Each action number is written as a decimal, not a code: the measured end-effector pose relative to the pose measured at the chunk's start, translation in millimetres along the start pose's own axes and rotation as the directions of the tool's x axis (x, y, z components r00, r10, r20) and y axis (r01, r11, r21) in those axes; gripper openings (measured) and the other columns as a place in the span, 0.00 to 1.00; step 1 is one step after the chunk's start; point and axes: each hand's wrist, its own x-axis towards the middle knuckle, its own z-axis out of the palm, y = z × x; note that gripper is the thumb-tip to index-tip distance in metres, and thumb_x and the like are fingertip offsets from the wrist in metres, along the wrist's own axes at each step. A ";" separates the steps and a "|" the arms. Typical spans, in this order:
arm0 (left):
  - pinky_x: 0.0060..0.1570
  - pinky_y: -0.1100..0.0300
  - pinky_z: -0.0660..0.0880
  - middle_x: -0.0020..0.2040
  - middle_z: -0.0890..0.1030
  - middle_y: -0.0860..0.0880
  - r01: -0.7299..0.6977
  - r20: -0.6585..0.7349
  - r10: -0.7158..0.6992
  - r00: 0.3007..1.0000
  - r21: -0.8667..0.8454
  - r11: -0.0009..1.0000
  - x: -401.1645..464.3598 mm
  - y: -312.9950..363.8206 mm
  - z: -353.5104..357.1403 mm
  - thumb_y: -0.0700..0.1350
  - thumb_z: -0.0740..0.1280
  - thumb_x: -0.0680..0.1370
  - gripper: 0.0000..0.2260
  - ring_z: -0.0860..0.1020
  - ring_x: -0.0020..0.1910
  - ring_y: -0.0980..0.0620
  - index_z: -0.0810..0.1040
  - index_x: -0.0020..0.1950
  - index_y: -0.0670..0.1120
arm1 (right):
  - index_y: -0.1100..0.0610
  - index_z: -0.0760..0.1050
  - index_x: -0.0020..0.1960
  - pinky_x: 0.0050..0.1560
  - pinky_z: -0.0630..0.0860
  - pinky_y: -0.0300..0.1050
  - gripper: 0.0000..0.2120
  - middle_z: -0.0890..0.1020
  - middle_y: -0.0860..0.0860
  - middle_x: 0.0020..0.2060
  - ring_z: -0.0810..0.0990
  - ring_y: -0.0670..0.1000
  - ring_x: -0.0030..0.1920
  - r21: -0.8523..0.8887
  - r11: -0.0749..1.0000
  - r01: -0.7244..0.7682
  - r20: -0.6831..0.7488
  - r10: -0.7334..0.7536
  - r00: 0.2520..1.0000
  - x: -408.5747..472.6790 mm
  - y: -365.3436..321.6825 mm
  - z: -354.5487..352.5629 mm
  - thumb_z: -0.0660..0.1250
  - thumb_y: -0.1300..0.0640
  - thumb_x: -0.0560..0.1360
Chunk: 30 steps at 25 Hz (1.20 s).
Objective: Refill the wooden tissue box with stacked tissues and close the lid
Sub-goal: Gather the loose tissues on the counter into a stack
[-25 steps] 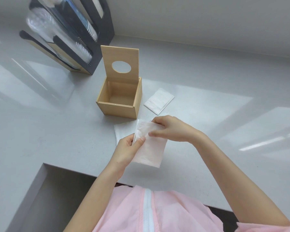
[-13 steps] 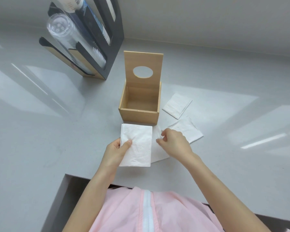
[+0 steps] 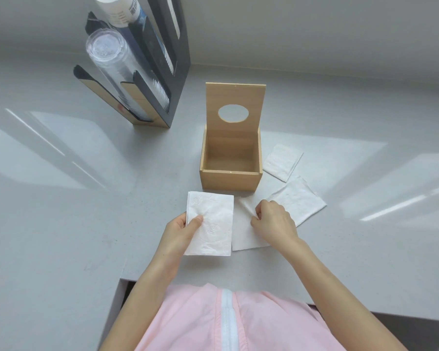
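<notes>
The grey bench (image 3: 61, 224) carries everything. At its back left stands a black cup dispenser (image 3: 150, 72). Mid-bench sits one wooden tissue box (image 3: 230, 173) — lid (image 3: 235, 107) hinged upright at the far side, oval hole facing the person, the inside bare. Four tissues show: two lie right of the box (image 3: 283, 162) (image 3: 298, 198), one flat under the right hand (image 3: 274, 224), whose fingers pinch its top edge, and one in the left hand (image 3: 180, 229), thumb pressed on it, long axis pointing away toward the box.

Bright, soft daylight; window glare streaks the counter (image 3: 61, 224); wide-angle bending at edges.
</notes>
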 end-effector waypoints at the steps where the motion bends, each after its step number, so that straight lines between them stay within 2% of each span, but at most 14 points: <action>1: 0.42 0.58 0.74 0.45 0.82 0.47 -0.001 0.005 0.001 1.000 -0.002 1.000 1.3 -0.4 -1.1 0.43 0.61 0.78 0.07 0.80 0.43 0.49 0.79 0.48 0.45 | 0.63 0.71 0.51 0.43 0.64 0.45 0.08 0.74 0.58 0.52 0.72 0.60 0.54 0.008 1.000 0.023 -0.011 -0.023 1.000 -1.8 -0.4 1.2 0.58 0.62 0.74; 3: 0.42 0.58 0.74 0.46 0.82 0.47 0.005 0.012 -0.005 1.000 -0.020 1.000 2.7 -0.1 -3.0 0.43 0.61 0.78 0.07 0.80 0.44 0.49 0.79 0.48 0.45 | 0.60 0.68 0.45 0.41 0.63 0.44 0.02 0.72 0.56 0.45 0.71 0.58 0.49 0.074 0.995 0.073 -0.037 -0.070 0.997 -7.1 -1.0 -1.5 0.58 0.62 0.74; 6: 0.44 0.57 0.75 0.45 0.82 0.47 0.008 0.027 -0.006 1.000 -0.065 0.998 4.6 2.9 -3.4 0.42 0.60 0.79 0.08 0.80 0.44 0.49 0.78 0.46 0.46 | 0.58 0.67 0.43 0.33 0.64 0.41 0.02 0.73 0.51 0.38 0.70 0.50 0.37 0.383 0.921 0.063 -0.045 -0.050 0.998 -15.5 -1.2 -19.4 0.59 0.61 0.73; 8: 0.43 0.58 0.76 0.43 0.83 0.49 0.009 0.050 -0.004 0.999 -0.103 0.995 6.8 2.2 -2.4 0.42 0.59 0.79 0.09 0.81 0.42 0.51 0.78 0.45 0.46 | 0.58 0.70 0.47 0.37 0.69 0.41 0.03 0.77 0.51 0.40 0.74 0.50 0.40 0.555 0.828 0.073 -0.038 -0.062 0.997 -20.9 -1.1 -34.4 0.61 0.60 0.74; 9: 0.42 0.59 0.77 0.41 0.84 0.50 0.013 0.070 -0.005 0.998 -0.120 0.993 7.0 1.9 -1.4 0.43 0.59 0.79 0.09 0.82 0.40 0.53 0.79 0.45 0.46 | 0.59 0.72 0.50 0.43 0.73 0.44 0.07 0.80 0.53 0.44 0.78 0.52 0.44 0.656 0.750 0.087 -0.020 -0.098 0.995 -24.7 -1.4 -40.6 0.63 0.59 0.73; 11: 0.38 0.63 0.79 0.38 0.85 0.53 0.033 0.116 -0.015 0.993 -0.156 0.987 6.8 0.3 0.7 0.43 0.58 0.79 0.10 0.83 0.36 0.57 0.79 0.46 0.45 | 0.57 0.75 0.55 0.50 0.78 0.47 0.13 0.83 0.53 0.47 0.82 0.52 0.49 0.875 0.477 0.082 0.041 -0.242 0.970 -31.1 -3.3 -50.8 0.65 0.59 0.71; 13: 0.35 0.64 0.79 0.39 0.85 0.52 0.047 0.170 -0.016 0.985 -0.180 0.983 4.4 0.7 2.6 0.43 0.58 0.79 0.11 0.83 0.37 0.56 0.80 0.51 0.43 | 0.57 0.76 0.56 0.47 0.81 0.41 0.14 0.85 0.50 0.46 0.84 0.49 0.47 0.973 0.229 0.006 0.086 -0.386 0.918 -35.0 -9.1 -52.5 0.66 0.62 0.70; 14: 0.35 0.64 0.79 0.40 0.85 0.51 0.042 0.192 -0.007 0.981 -0.179 0.983 2.7 1.8 3.2 0.43 0.59 0.79 0.11 0.83 0.38 0.56 0.80 0.53 0.42 | 0.58 0.77 0.56 0.46 0.81 0.40 0.13 0.85 0.50 0.47 0.84 0.48 0.47 0.977 0.209 -0.030 0.117 -0.417 0.901 -34.9 -12.9 -48.1 0.66 0.64 0.72; 15: 0.35 0.64 0.79 0.41 0.86 0.50 0.028 0.206 0.008 0.978 -0.171 0.985 1.1 2.7 4.3 0.43 0.59 0.79 0.11 0.83 0.39 0.55 0.80 0.53 0.42 | 0.59 0.77 0.56 0.47 0.81 0.40 0.12 0.85 0.51 0.48 0.84 0.49 0.47 0.962 0.270 -0.044 0.157 -0.413 0.897 -34.6 -16.7 -40.7 0.66 0.65 0.73; 17: 0.41 0.61 0.80 0.47 0.85 0.47 0.017 0.232 0.024 0.973 -0.172 0.985 -0.5 3.1 6.8 0.44 0.60 0.78 0.12 0.83 0.46 0.51 0.80 0.54 0.41 | 0.58 0.76 0.56 0.48 0.79 0.40 0.11 0.84 0.51 0.49 0.83 0.48 0.47 0.875 0.483 -0.026 0.210 -0.330 0.921 -32.5 -21.1 -22.0 0.65 0.66 0.75; 19: 0.44 0.59 0.80 0.51 0.84 0.44 0.037 0.237 0.011 0.971 -0.197 0.980 -2.1 3.0 8.3 0.46 0.58 0.79 0.14 0.82 0.49 0.49 0.80 0.56 0.41 | 0.53 0.77 0.51 0.41 0.77 0.31 0.09 0.83 0.47 0.45 0.82 0.43 0.42 0.802 0.597 -0.011 0.193 -0.241 0.951 -31.9 -23.1 -8.6 0.65 0.65 0.74; 22: 0.42 0.61 0.80 0.47 0.85 0.47 0.063 0.241 -0.002 0.971 -0.244 0.968 -2.8 2.7 10.5 0.46 0.56 0.80 0.15 0.83 0.44 0.54 0.81 0.53 0.44 | 0.51 0.75 0.47 0.36 0.75 0.30 0.09 0.82 0.45 0.41 0.81 0.43 0.41 0.796 0.605 -0.012 0.138 -0.163 0.977 -30.8 -21.5 -1.5 0.65 0.64 0.74; 26: 0.49 0.59 0.79 0.48 0.85 0.49 0.098 0.264 -0.020 0.964 -0.287 0.953 -1.3 2.0 14.6 0.49 0.52 0.81 0.17 0.83 0.46 0.55 0.79 0.55 0.46 | 0.51 0.75 0.46 0.54 0.77 0.50 0.07 0.83 0.51 0.46 0.82 0.54 0.51 0.726 0.687 -0.004 0.087 -0.087 0.992 -30.2 -20.8 -0.5 0.65 0.63 0.72; 30: 0.50 0.57 0.79 0.51 0.84 0.46 0.088 0.276 -0.015 0.961 -0.254 0.963 -1.3 -1.3 15.9 0.49 0.55 0.80 0.16 0.83 0.49 0.51 0.78 0.56 0.44 | 0.56 0.77 0.53 0.53 0.76 0.49 0.09 0.83 0.53 0.48 0.81 0.53 0.51 0.654 0.756 0.009 0.071 -0.073 0.995 -30.2 -17.9 -4.7 0.66 0.61 0.72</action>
